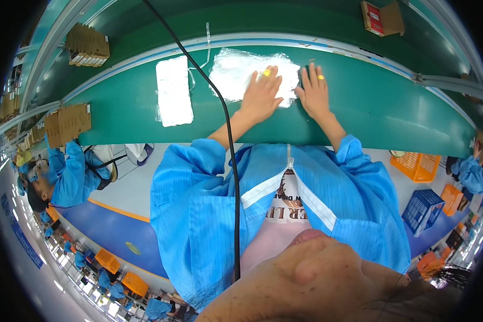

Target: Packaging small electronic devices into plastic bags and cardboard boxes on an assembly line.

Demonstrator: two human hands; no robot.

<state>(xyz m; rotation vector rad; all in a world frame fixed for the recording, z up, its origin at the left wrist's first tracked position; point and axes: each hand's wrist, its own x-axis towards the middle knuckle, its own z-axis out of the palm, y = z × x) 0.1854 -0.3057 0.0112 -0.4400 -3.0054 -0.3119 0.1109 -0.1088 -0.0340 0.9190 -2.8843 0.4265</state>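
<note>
My left hand lies with its fingers spread on a pile of thin, shiny white plastic sheets or bags; their exact kind is hard to make out. At the pile's right edge, my right hand rests with fingers stretched out on the green table. A yellow band sits on one finger of each hand. To the left is a second, neater white stack, apart from both hands. Behind it a narrow clear strip reaches toward the table's far edge.
A black cable hangs across the view, left of my left hand. Cardboard boxes stand at the far left, with more boxes nearer. An opened box lies far right. A person in blue sits at left; crates stand at right.
</note>
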